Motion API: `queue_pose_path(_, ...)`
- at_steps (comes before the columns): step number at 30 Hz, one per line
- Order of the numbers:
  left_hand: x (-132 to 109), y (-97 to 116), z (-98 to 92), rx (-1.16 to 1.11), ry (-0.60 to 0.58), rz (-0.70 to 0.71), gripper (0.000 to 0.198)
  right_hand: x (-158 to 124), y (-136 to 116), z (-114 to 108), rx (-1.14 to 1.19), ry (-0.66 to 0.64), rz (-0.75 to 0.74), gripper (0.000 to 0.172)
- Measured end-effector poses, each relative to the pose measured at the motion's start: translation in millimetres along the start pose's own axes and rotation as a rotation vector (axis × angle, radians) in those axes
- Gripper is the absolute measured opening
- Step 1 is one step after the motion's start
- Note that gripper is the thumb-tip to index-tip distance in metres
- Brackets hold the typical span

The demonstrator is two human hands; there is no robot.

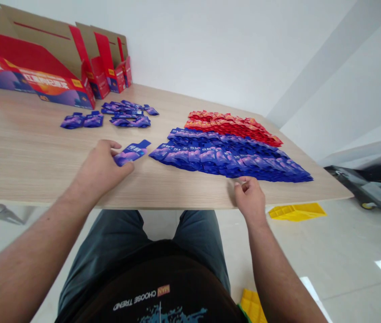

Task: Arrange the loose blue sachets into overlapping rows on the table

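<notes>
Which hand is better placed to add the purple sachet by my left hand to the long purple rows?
Left, probably: the left hand already has its fingers on the purple sachet, just beside the end of the purple rows. The right hand holds nothing and sits farther along, at the table edge.

The left hand (pixel 101 168) sits at eleven o'clock from the torso, back upward, its fingers (pixel 107 146) curled over and pinched closed toward the thumb. The right hand (pixel 251 199), at one o'clock, is palm-down, with loosely bent fingertips (pixel 244 181). The bare left forearm (pixel 38 242) and right forearm (pixel 271 269) angle inward from the lower corners.
</notes>
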State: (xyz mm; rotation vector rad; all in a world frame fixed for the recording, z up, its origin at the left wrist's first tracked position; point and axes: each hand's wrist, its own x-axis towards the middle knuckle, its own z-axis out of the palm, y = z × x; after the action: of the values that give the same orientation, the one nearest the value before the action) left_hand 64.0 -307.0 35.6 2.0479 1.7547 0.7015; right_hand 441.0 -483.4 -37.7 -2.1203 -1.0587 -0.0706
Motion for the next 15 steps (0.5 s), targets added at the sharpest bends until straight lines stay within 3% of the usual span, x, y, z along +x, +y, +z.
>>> queue_pose_path(4,15,52,33.6,-0.090,-0.009,0.122,0.060,5,15,4,0.005,0.044,0.001,0.039)
queue_pose_path(9,32,113,74.3,-0.017,-0.015,0.267,0.060,4,19,12,-0.008,0.075,-0.057,0.041)
queue_pose_path(15,33,149,103.1,0.153,-0.008,0.261,0.068,0,23,17,-0.014,0.134,-0.149,0.039)
